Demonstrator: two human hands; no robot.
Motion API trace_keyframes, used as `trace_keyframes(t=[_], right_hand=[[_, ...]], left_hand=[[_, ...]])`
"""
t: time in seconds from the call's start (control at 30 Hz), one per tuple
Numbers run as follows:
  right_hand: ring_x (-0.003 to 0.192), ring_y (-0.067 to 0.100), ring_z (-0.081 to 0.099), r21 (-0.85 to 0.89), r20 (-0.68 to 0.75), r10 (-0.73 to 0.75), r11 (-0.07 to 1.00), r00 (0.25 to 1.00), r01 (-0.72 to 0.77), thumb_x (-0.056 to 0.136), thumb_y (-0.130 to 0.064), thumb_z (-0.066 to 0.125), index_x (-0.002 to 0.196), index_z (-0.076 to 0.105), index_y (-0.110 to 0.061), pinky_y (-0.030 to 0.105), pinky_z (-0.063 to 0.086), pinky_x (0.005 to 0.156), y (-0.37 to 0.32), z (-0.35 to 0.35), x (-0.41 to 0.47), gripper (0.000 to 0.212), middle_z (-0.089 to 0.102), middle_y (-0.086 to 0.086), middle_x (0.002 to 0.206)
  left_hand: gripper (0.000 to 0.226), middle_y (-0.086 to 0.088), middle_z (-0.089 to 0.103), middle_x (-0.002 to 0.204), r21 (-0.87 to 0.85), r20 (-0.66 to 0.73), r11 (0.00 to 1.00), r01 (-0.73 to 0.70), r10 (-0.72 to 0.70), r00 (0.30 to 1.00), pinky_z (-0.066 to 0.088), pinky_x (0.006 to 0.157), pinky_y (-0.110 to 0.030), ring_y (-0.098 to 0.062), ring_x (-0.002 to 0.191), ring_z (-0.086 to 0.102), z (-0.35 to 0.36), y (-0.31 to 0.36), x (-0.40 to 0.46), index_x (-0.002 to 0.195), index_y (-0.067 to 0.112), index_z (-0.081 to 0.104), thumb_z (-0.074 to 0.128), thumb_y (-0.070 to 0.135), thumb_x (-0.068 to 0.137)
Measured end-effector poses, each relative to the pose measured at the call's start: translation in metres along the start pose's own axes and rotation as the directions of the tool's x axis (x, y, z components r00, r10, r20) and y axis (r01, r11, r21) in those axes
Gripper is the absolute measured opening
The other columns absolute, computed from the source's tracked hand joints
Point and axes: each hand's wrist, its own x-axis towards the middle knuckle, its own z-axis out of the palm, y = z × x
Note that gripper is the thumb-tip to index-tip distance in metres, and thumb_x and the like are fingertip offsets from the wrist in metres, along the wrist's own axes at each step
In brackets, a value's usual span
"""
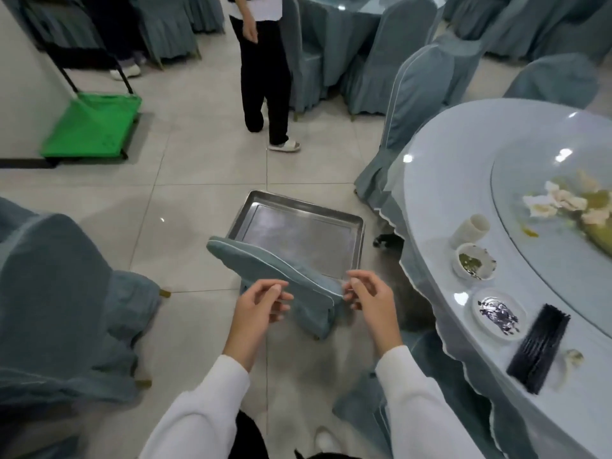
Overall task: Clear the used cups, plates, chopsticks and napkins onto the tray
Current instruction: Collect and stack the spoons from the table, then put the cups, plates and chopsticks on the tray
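- Metal tray (pixel 295 232) at frame centre, on a covered chair seat, bare.
- Left hand (pixel 261 304) and right hand (pixel 370 298) just below it, each pinching an edge of the chair cover (pixel 275 276).
- Cup (pixel 470 230), bowl (pixel 474 262), plate (pixel 499 314), black chopsticks (pixel 539 347) on surface (pixel 447 180), right of frame, well apart from tray.

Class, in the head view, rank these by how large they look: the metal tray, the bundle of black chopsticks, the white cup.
1. metal tray
2. bundle of black chopsticks
3. white cup

This compares apparent size only; their distances from the camera differ.

Long white sleeves (pixel 212 402), bare hands (pixel 261 303).
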Motion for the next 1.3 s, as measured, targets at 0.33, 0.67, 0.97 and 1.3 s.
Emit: trace_keyframes(t=[0.33,0.67,0.97,1.3], right_hand=[[0.079,0.012,0.072,-0.13,-0.037,-0.068,0.989,0.997,0.063,0.104,-0.008,0.059,0.105,0.075,-0.019,0.02,0.055,0.064,-0.046,0.149,0.05,0.02,0.078,0.002,0.088],[0.084,0.012,0.072,-0.111,0.016,0.156,0.982,0.988,-0.153,0.106,-0.016,0.059,0.114,0.073,-0.016,0.032,0.059,0.08,-0.048,0.241,0.146,0.016,0.079,-0.001,0.095],[0.083,0.017,0.073,0.125,-0.119,0.393,0.917,0.912,-0.379,0.105,-0.015,0.06,0.112,0.074,-0.015,0.029,0.056,0.072,-0.017,0.301,0.248,0.015,0.081,0.004,0.097],[0.067,0.011,0.071,0.481,-0.354,0.549,0.801,0.757,-0.356,0.103,-0.011,0.061,0.107,0.074,-0.014,0.02,0.048,0.058,-0.01,0.316,0.273,0.014,0.08,0.008,0.093]], left_hand=[[0.018,-0.002,0.078,0.088,0.004,0.015,1.0,-0.023,0.022,1.0,0.054,0.061,-0.019,-0.01,0.072,0.068,-0.131,0.083,0.127,0.107,0.011,0.074,0.055,0.011,0.107],[0.02,-0.005,0.078,0.09,0.103,0.079,0.993,0.064,-0.072,0.994,0.053,0.062,-0.022,-0.011,0.074,0.069,-0.183,0.112,0.261,0.106,0.015,0.075,0.055,0.013,0.106],[0.02,0.002,0.077,0.083,0.343,0.173,0.932,0.118,-0.186,0.967,0.053,0.064,-0.023,-0.011,0.071,0.066,-0.185,0.157,0.421,0.103,0.013,0.074,0.055,0.012,0.106],[0.019,-0.011,0.073,0.092,0.596,0.42,0.803,-0.024,-0.285,0.862,0.05,0.068,-0.029,-0.02,0.075,0.064,-0.106,0.19,0.544,0.11,0.002,0.071,0.054,0.008,0.106]])
